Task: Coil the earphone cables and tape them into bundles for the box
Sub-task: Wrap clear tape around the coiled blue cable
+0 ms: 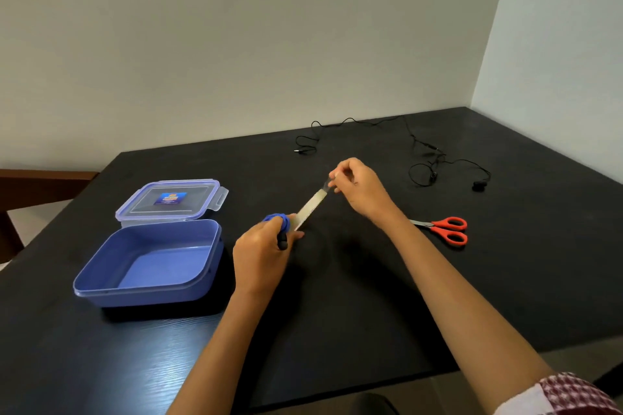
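My left hand [259, 253] grips a blue tape dispenser [278, 221] just above the black table. A strip of clear tape [310, 209] stretches from the dispenser up to my right hand [357, 189], which pinches its free end between thumb and fingers. A black earphone cable [418, 152] lies loose and uncoiled across the far side of the table, its plug to the left and the earbuds to the right. The blue plastic box [148, 266] stands open at the left with nothing inside.
The box's clear lid [172, 200] lies flat just behind the box. Red-handled scissors [445, 229] rest on the table to the right of my right arm. A wooden chair [37, 189] shows at the far left. Walls close off the table's far and right sides.
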